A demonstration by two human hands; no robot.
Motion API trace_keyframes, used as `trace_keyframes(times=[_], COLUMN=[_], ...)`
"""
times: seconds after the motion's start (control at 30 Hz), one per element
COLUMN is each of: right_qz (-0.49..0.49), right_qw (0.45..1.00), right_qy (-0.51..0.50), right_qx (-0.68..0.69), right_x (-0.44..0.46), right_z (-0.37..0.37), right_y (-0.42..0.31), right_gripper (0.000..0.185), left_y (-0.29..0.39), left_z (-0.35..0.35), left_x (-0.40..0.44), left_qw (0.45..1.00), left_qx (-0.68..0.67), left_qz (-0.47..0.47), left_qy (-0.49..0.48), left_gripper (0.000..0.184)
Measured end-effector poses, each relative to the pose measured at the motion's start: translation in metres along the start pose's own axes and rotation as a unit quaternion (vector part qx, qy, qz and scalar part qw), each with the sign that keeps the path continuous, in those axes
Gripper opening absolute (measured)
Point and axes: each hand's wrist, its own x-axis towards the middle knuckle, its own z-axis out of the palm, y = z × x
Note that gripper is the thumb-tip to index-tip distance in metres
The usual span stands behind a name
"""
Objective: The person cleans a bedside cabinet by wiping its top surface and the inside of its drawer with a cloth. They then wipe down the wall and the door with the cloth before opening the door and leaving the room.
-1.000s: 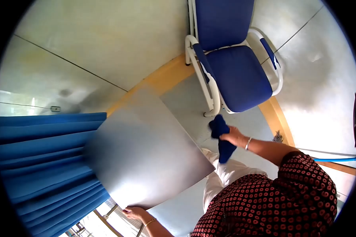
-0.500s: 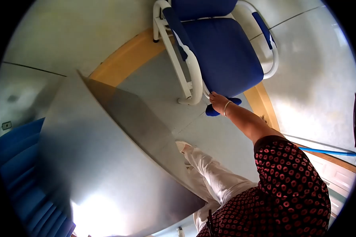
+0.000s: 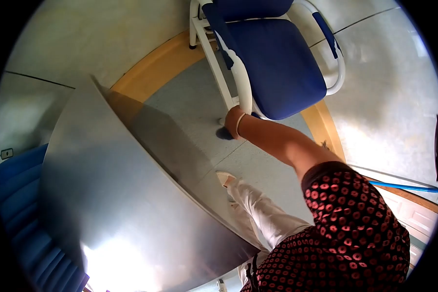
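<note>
My right hand (image 3: 235, 121) reaches the lower front of the white tubular frame (image 3: 243, 85) of an armchair, by the foot of its armrest post. A blue cloth (image 3: 224, 133), blurred, sticks out below the fingers, which are wrapped and partly hidden. Whether the cloth touches the tube I cannot tell. Just beyond the wrist is the chair's dark blue padded seat (image 3: 282, 68). White paint or padding shows through on the worn armrests. My left hand is out of view.
A shiny metal table (image 3: 131, 194) fills the left, its edge curving close to my legs. Blue slatted seating (image 3: 17, 204) lies beyond it. Pale walls with a tan border (image 3: 151, 63) surround the chair. A blue stick (image 3: 404, 187) rests at the right.
My right hand has moved left with the blue cloth, from the seat's front edge to the bottom of the armrest post. My view has shifted slightly.
</note>
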Motion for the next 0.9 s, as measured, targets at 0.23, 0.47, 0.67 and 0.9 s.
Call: trace_keyframes(times=[0.23,0.47,0.67,0.9], right_qz=[0.128,0.134,0.117,0.096], right_qw=[0.990,0.990,0.991,0.987], right_qy=[0.051,0.017,-0.068,-0.102], right_qx=[0.006,0.044,0.011,-0.073], right_x=[0.016,0.016,-0.024,-0.044], right_z=[0.024,0.089,0.129,0.185], right_y=[-0.017,0.004,0.002,-0.042], right_gripper=[0.032,0.030,0.029,0.031], left_y=[-0.004,0.081,0.098,0.074], left_z=[-0.014,0.049,0.102,0.097], left_x=[0.001,0.033,0.045,0.049], left_qw=[1.000,0.999,0.998,0.998], left_qx=[-0.030,0.009,0.019,0.041], left_qz=[0.005,0.023,0.034,0.031], left_qy=[0.006,-0.043,-0.047,-0.045], left_gripper=[0.038,0.042,0.039,0.036])
